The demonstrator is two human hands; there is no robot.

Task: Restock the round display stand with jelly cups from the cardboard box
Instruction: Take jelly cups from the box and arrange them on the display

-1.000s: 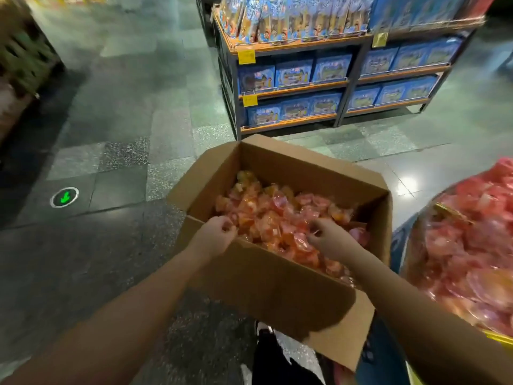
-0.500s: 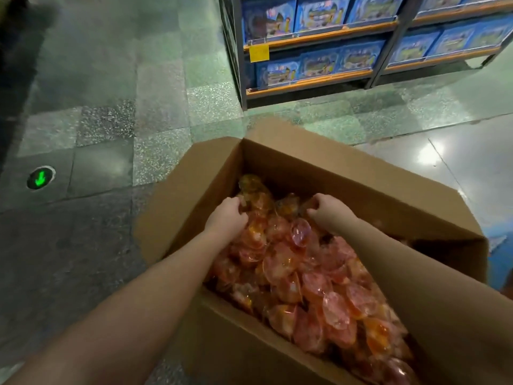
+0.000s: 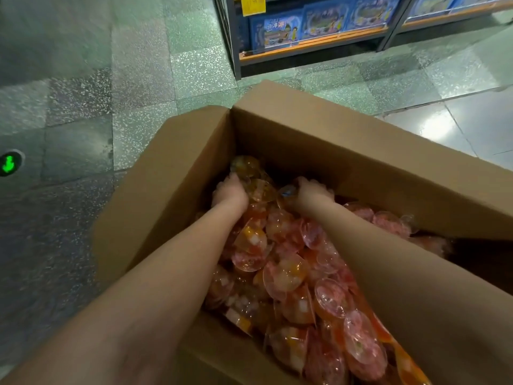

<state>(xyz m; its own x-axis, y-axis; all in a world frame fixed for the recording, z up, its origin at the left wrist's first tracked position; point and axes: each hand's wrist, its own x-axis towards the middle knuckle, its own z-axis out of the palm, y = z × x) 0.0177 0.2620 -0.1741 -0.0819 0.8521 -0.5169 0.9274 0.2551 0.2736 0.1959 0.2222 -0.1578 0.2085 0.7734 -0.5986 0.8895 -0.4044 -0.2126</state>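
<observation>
From the head camera, an open cardboard box [image 3: 319, 129] fills the middle and right of the view, its flaps standing up, and it is heaped with clear jelly cups [image 3: 286, 276] holding pink, red and orange filling. Both bare forearms reach down into the box from the near side. The left hand [image 3: 230, 193] is dug into the cups near the far left corner of the box, its fingers curled down among them around a yellowish cup; the fingertips are buried, so how much it grips is hard to tell. The right hand [image 3: 312, 191] lies just beside it, toward the far wall of the box, fingers curled over cups there.

Beyond the box, on the speckled tiled floor [image 3: 138, 79], stands a shelf rack [image 3: 311, 47] with blue packages [image 3: 280, 30] and a yellow price tag [image 3: 253, 5]. Far left of the box, a green arrow light [image 3: 9, 163] glows in the floor.
</observation>
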